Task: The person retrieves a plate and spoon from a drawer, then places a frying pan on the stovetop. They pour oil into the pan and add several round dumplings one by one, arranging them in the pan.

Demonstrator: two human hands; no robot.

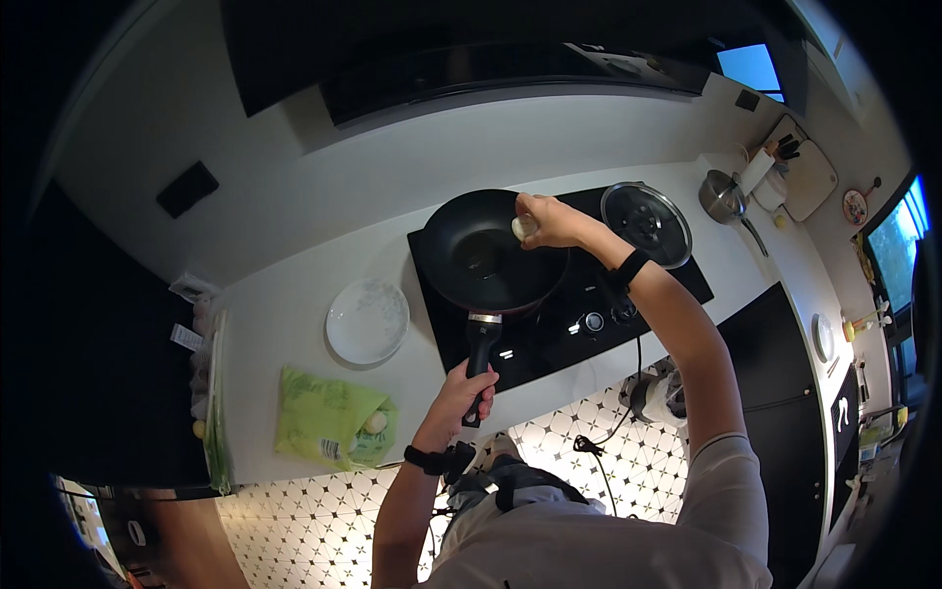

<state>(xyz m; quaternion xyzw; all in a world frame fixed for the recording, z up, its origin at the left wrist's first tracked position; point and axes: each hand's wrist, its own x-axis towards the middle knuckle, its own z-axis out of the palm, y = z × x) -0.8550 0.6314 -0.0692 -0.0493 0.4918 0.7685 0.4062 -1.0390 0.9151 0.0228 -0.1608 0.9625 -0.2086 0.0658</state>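
Note:
My left hand (464, 394) grips the black handle (482, 342) of a dark wok-shaped frying pan (460, 280) on the left side of the black cooktop (530, 353). A little shiny liquid (480, 256) lies in the pan's bottom. Over the pan's right rim, my right hand (550, 221) holds a small, round, whitish food piece (524, 227) in its fingers. What kind of food it is, I cannot tell. A similar pale round piece (375, 422) shows at the opening of a green plastic bag (324, 412) on the white counter.
Left of the cooktop sits a white patterned plate (368, 322). A glass lid (647, 224) rests at the cooktop's back right, with a steel saucepan (721, 197) beyond. Green onions (216, 412) lie along the counter's left end. A black cable (639, 383) hangs at the front.

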